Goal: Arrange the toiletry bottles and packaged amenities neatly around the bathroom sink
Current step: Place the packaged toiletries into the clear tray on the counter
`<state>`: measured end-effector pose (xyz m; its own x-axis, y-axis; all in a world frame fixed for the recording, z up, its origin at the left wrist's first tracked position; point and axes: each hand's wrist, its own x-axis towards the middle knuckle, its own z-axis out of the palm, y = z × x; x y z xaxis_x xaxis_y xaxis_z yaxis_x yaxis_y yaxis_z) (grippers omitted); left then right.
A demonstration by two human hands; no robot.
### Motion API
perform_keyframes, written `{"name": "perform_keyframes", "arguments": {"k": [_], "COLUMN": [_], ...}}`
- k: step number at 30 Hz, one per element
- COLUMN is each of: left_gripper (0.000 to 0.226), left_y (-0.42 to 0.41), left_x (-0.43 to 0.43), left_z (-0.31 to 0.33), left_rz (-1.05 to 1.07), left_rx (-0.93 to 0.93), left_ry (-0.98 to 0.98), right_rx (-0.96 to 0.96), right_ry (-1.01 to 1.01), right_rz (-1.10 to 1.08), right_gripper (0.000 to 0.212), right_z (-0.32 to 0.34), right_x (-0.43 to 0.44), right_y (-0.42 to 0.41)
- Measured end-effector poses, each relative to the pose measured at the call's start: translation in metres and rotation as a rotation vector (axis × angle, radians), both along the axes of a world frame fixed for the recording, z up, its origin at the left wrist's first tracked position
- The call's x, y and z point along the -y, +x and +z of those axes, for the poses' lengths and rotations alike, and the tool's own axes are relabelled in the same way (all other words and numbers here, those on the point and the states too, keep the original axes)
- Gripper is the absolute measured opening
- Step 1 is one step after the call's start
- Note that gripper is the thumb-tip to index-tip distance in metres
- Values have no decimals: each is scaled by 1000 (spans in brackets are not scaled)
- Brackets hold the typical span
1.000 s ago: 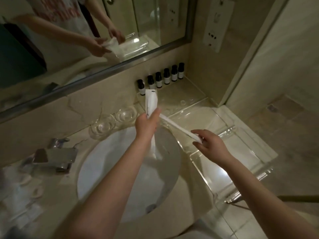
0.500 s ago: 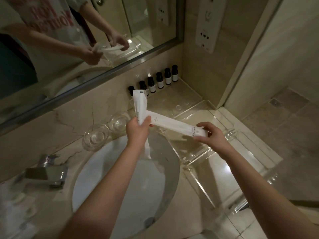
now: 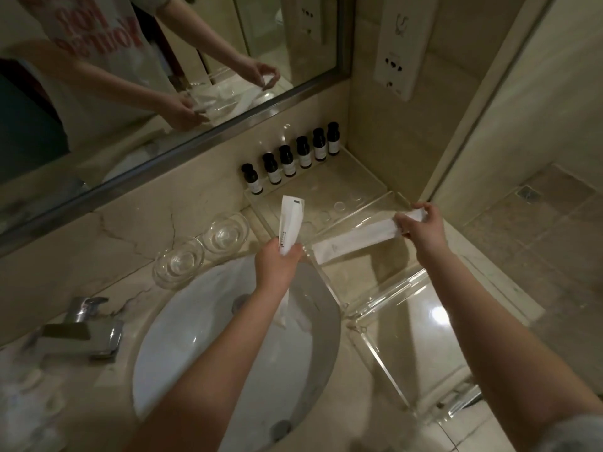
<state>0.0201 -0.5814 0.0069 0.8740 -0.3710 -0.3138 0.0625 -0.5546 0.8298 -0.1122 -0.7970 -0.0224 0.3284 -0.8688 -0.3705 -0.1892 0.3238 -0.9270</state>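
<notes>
The left hand [image 3: 277, 265] holds an upright white packet [image 3: 291, 223], fingers clenched on its lower end, over the sink's [image 3: 182, 337] 1 o'clock rim. The right hand [image 3: 421, 223] fingers pinch a long white packet [image 3: 355, 238] above the clear tray [image 3: 375, 203]. Six toiletry bottles [image 3: 290, 161] line the wall at 12 o'clock.

Mirrored red lettering on shirt [image 3: 98, 37] unreadable; packet print too small.

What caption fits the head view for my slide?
Left hand and right hand each hold a white packet over the sink, six bottles lined behind.
</notes>
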Motion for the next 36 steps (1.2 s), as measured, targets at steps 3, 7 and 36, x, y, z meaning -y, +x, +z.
{"name": "perform_keyframes", "arguments": {"k": [3, 7, 36], "left_gripper": [16, 15, 6], "left_y": [6, 11, -20], "left_x": [1, 2, 11], "left_z": [0, 0, 46], "left_rz": [-27, -40, -400], "left_rx": [-9, -3, -116], "left_ry": [6, -15, 14], "right_rx": [-117, -275, 149], "right_ry": [-113, -173, -167], "right_rz": [140, 317, 663], "right_gripper": [47, 66, 18], "right_z": [-1, -14, 69], "right_x": [22, 32, -74], "right_y": [12, 30, 45]}}
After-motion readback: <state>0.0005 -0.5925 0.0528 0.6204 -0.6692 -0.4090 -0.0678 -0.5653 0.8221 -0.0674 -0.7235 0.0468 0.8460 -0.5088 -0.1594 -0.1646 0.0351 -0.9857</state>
